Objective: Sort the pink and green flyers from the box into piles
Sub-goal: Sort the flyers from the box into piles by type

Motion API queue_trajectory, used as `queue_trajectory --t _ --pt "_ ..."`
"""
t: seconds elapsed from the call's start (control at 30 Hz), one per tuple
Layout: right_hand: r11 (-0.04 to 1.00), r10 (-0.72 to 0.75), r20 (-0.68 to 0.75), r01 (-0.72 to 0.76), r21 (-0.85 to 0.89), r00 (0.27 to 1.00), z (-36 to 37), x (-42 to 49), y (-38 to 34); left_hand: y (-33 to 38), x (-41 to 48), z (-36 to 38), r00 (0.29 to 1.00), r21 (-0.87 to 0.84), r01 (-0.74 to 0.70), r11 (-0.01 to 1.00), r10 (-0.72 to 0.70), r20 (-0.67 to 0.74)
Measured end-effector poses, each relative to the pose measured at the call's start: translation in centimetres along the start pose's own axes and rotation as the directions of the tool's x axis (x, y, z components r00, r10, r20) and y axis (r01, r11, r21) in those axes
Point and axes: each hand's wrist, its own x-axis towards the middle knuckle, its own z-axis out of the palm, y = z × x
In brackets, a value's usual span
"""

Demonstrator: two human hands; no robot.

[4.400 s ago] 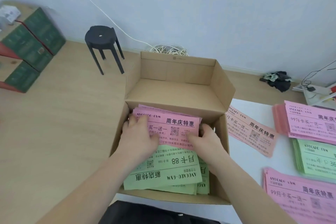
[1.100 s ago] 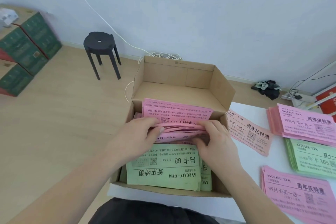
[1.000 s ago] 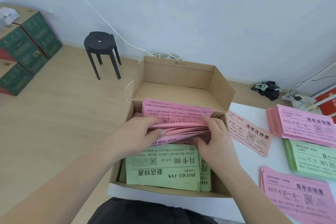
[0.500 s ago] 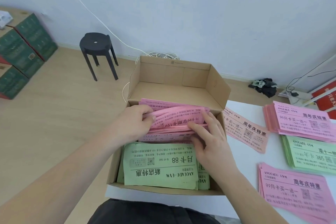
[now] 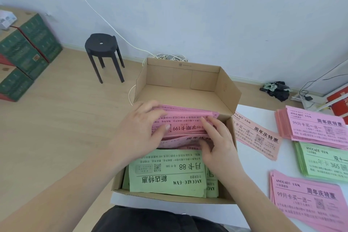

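As we look down past the dark clothing (image 5: 160,220) at the bottom edge, both forearms reach forward into the cardboard box (image 5: 180,75), which sits at the left end of the white table (image 5: 252,167). Nearest us in the box lie the green flyers (image 5: 167,173), flat, with their print upside down to us. Just beyond them the pink flyers (image 5: 186,128) are fanned and tilted up, and that's where both hands are.

Our left hand (image 5: 139,133) comes in from the left. Its fingers curl over the bundle's far edge and its thumb presses on the printed face, so it grips the pink flyers. Our right hand (image 5: 218,145) meets it from the right, with fingers spread across the top sheet and the thumb tucked into the sheets lower down. That's a pinch on the same bundle. The far half of the box shows bare cardboard.

Over on the right of the table we have the near pink pile (image 5: 308,199), then the green pile (image 5: 325,162), then the far pink pile (image 5: 316,128) overlapping the green one's far edge. Just beside the box's right wall lies a thin pink lot (image 5: 258,135); one sheet or several, we cannot tell.

Farther off on the wooden floor, a black stool (image 5: 102,47) stands beyond the box to the left, and green cartons (image 5: 24,52) are stacked at the far left. A white cable (image 5: 105,20) runs down the wall to a coil behind the box, and a dark bundle (image 5: 276,88) lies by the wall at the right.
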Motion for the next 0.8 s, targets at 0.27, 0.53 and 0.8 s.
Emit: queue_trajectory --t 0.27,0.53,0.8 --pt "0.834 0.429 0.119 -0.443 0.33 0.896 -2.7 1.3 -2.5 1.4 1.7 1.3 0.943 0.303 -0.09 0.949 -0.016 0.332" --pt "0.226 0.358 0.365 -0.46 0.859 0.859 -5.9 2.4 -5.6 3.9 -0.2 -1.9 0.898 -0.734 0.438 0.519 -0.278 0.34" --pt "0.108 0.387 0.389 -0.46 0.882 0.836 -5.4 1.2 -6.2 5.1 -2.7 -0.9 0.9 -0.772 0.434 0.464 -0.261 0.349"
